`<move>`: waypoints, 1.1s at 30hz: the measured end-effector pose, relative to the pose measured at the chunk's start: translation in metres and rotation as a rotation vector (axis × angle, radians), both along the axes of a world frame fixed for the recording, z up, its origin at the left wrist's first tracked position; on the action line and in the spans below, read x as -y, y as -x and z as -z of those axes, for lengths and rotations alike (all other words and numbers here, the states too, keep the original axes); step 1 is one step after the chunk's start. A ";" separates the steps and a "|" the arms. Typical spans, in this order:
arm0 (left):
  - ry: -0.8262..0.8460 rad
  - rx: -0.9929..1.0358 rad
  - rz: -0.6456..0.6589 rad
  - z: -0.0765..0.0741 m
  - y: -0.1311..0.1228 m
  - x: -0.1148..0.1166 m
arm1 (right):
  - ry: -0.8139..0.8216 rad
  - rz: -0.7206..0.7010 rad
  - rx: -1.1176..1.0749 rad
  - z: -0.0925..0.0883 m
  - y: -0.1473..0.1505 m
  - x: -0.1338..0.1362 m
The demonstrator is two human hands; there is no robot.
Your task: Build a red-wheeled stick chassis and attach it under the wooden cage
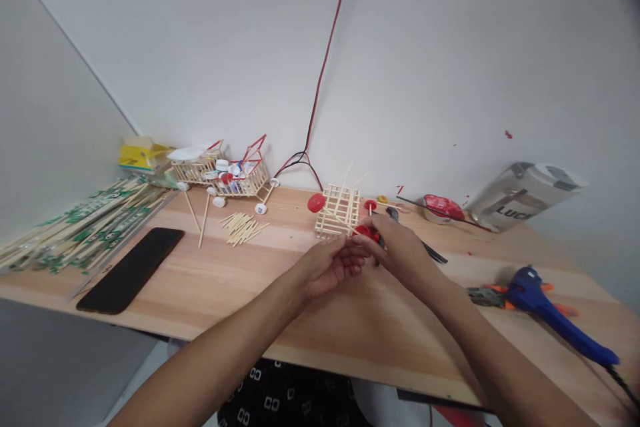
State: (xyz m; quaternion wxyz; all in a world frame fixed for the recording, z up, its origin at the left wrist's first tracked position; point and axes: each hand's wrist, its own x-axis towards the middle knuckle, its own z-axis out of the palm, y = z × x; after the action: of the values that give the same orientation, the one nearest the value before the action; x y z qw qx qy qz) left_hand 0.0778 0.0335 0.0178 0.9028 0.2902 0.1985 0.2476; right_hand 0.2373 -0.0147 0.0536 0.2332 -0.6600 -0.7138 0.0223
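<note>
My left hand [330, 265] and my right hand [400, 248] meet over the middle of the wooden table [240, 293]. Together they pinch a small red bottle cap [363, 231] with a thin wooden stick through it. Just behind them stands a small frame of wooden sticks [339, 211] with a red cap wheel [315, 202] on its left side. Both hands are closed around the small parts; what lies under the fingers is partly hidden.
A finished stick cart with caps [225, 177] stands at the back left, loose short sticks [243, 227] before it. Packed chopsticks [80, 227] and a black phone [131, 269] lie left. A blue glue gun [550, 310], red bowl [443, 207] and tilted box [525, 195] are right.
</note>
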 end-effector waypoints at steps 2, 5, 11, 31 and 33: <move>-0.067 -0.057 0.025 0.001 0.007 -0.001 | 0.025 0.016 0.082 -0.003 -0.005 -0.005; -0.197 -0.138 -0.001 0.002 0.024 -0.003 | 0.060 0.025 0.187 -0.007 -0.010 -0.011; -0.530 -0.348 -0.228 -0.005 0.063 -0.017 | 0.098 0.035 0.282 -0.007 -0.014 -0.020; -1.125 -0.623 -0.541 -0.004 0.070 -0.061 | 0.085 0.025 0.516 -0.009 -0.014 -0.030; -1.134 -0.609 -0.520 -0.003 0.067 -0.062 | 0.099 0.036 0.535 -0.009 -0.013 -0.029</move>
State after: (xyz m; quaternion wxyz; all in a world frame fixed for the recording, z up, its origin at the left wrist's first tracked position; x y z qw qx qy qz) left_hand 0.0108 0.0953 0.0212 0.4271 0.7167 0.3461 0.4291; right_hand 0.2503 0.0147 0.0627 0.0042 -0.6655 -0.7363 -0.1223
